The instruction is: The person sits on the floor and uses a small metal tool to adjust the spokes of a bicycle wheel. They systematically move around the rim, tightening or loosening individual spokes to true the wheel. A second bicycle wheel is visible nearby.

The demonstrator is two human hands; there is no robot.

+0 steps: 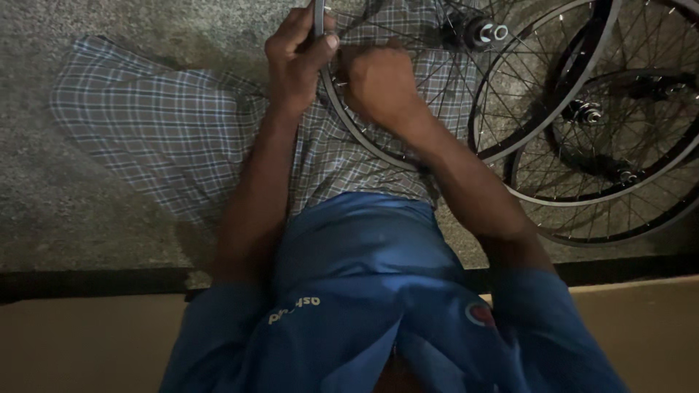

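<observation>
A bicycle wheel (364, 142) with a silver rim and thin spokes rests on my lap, over the checked cloth (160, 124) that covers my legs. My left hand (295, 58) grips the rim at its upper left, thumb over the edge. My right hand (378, 84) is closed among the spokes just inside the rim, close to the left hand; what its fingers pinch is hidden. The wheel's hub (480, 30) shows at the top of the view.
Several more spoked wheels with dark rims (604, 138) lie stacked on the rough grey floor (44, 196) at the right. A dark strip and a tan surface (87, 342) run along the bottom. I wear a blue shirt (364, 291).
</observation>
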